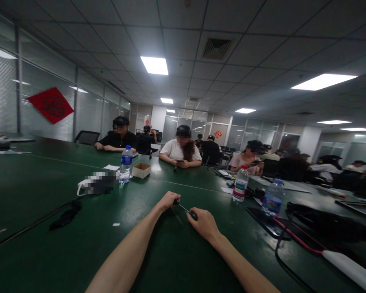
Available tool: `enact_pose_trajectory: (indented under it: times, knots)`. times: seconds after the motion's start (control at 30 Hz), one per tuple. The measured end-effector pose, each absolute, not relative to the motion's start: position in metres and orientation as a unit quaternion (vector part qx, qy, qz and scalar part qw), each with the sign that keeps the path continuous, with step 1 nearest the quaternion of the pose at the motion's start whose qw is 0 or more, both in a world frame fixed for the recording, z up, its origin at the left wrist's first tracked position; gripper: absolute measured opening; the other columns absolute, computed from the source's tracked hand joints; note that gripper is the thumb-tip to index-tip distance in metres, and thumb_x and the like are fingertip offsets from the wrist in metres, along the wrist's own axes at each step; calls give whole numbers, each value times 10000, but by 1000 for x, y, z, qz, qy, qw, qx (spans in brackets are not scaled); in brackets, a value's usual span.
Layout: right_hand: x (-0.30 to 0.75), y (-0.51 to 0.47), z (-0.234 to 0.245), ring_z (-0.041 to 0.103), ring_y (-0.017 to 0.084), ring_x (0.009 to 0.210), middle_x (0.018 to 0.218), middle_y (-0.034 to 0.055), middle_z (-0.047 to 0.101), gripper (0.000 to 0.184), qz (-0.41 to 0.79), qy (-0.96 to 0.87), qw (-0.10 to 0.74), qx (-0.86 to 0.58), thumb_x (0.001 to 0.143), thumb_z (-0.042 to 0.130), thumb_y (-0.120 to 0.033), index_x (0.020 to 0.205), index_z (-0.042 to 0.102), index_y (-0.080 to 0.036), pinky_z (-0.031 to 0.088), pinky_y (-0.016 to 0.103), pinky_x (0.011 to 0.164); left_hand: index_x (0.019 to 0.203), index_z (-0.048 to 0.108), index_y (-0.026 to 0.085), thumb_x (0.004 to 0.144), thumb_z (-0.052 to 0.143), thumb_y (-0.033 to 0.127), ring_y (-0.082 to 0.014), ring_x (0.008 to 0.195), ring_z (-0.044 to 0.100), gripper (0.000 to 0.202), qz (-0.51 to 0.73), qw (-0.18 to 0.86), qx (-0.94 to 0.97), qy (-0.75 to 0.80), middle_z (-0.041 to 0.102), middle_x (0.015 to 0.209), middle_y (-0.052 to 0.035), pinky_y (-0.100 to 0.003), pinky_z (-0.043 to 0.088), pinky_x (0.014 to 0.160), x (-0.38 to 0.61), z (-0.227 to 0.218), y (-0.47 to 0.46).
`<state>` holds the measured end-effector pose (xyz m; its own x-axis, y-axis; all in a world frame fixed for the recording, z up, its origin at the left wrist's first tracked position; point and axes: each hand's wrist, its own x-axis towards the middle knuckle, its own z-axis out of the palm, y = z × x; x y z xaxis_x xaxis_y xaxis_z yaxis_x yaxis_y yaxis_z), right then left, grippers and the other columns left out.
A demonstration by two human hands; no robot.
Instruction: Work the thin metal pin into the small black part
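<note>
Both of my hands are over the green table [158, 248], in the middle of the view. My right hand [203, 224] is closed round the dark handle of what looks like a screwdriver [193, 214]. Its thin metal shaft points left towards my left hand [168, 200]. The fingers of that hand are closed on a small black piece [177, 201], which meets the far end of the shaft. Most of the black piece is hidden by the fingers, so its kind cannot be made out.
Ahead stand a water bottle [126, 165] and a small open box [141, 170]. Two bottles, one red-capped [240, 185] and one blue-capped [273, 199], are at the right, near a red cable [299, 234] and a white power strip [349, 270]. Several people sit beyond.
</note>
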<state>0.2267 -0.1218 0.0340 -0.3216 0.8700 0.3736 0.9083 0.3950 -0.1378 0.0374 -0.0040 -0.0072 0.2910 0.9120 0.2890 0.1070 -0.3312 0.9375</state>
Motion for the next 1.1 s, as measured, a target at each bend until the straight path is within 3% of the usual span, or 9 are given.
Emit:
enact_pose_trajectory:
  times: [0.43, 1.1]
  knots:
    - [227, -117, 34, 667, 217, 858, 943, 64, 723, 309, -28, -819, 209, -534, 921, 459, -419, 971, 693, -224, 449, 268, 707, 638, 588, 143, 790, 532, 462, -98, 510, 400, 358, 460, 442, 657, 402, 477, 554, 26, -238, 304, 521, 38, -2, -4]
    - [228, -113, 33, 666, 217, 827, 918, 67, 717, 337, -32, -821, 206, -532, 925, 424, -419, 986, 683, -212, 451, 279, 688, 663, 647, 121, 649, 717, 492, -82, 507, 380, 378, 453, 459, 648, 407, 456, 526, 49, -231, 275, 513, 35, -1, -5]
